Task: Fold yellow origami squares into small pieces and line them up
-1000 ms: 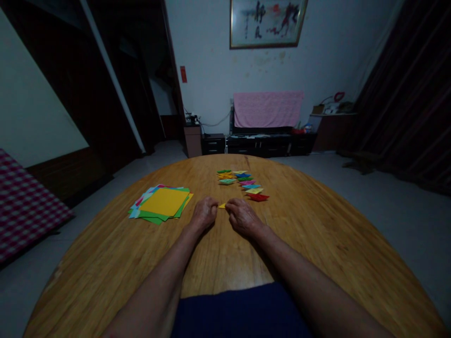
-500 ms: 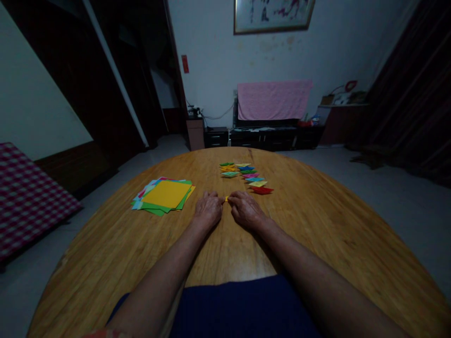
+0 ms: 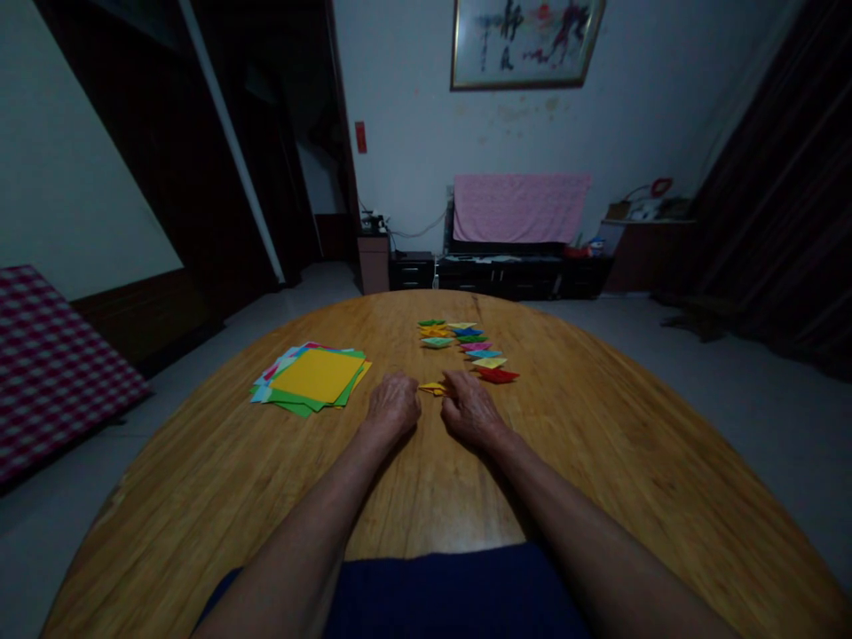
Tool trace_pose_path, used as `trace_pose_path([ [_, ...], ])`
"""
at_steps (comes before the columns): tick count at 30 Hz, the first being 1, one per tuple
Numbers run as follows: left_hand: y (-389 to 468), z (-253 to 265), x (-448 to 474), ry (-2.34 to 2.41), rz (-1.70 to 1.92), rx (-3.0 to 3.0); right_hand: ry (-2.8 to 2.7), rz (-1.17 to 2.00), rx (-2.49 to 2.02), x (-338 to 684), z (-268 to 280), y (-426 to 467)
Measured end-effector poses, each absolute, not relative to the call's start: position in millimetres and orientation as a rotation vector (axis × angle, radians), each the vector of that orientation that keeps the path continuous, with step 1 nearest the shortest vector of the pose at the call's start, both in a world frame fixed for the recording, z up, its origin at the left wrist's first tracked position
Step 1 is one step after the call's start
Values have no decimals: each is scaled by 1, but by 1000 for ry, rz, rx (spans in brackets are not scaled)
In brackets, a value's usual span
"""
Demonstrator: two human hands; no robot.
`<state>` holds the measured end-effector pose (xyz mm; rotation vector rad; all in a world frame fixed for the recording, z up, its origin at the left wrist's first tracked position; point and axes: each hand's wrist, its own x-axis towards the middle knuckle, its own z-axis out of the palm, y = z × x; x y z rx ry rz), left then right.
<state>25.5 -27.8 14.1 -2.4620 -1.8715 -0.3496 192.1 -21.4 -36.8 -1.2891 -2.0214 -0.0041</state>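
Note:
Between my hands, low over the wooden table [image 3: 586, 461], is a small yellow folded paper boat [image 3: 432, 389]. My right hand [image 3: 471, 408] has its fingers closed on the boat's right end, hiding that end. My left hand [image 3: 395, 404] is curled with its fingertips at the boat's left tip; the thumb's exact grip is hard to see. Beyond my right hand lies a red paper boat [image 3: 498, 376], at the near end of a slanting row of several coloured paper boats [image 3: 476, 347]. A shorter row with a pale green boat [image 3: 437, 343] sits to its left.
A loose stack of coloured square paper [image 3: 319, 374], yellow on top, lies left of my left hand. Past the table's far edge stand a low black cabinet [image 3: 499, 277] and a screen under a pink cloth [image 3: 523, 208]. A checkered cloth [image 3: 59, 373] hangs at far left.
My hands have moved slightly apart, and more of the yellow paper boat shows between them. The camera view has tipped up a little. The paper stack and boat rows stay put.

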Motion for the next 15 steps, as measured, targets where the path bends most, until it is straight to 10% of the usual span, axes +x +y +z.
trace_pose_path([
  [15,1,-13,19,-1598,-649,-2692,-1959,18,-1372,197,-35,-11],
])
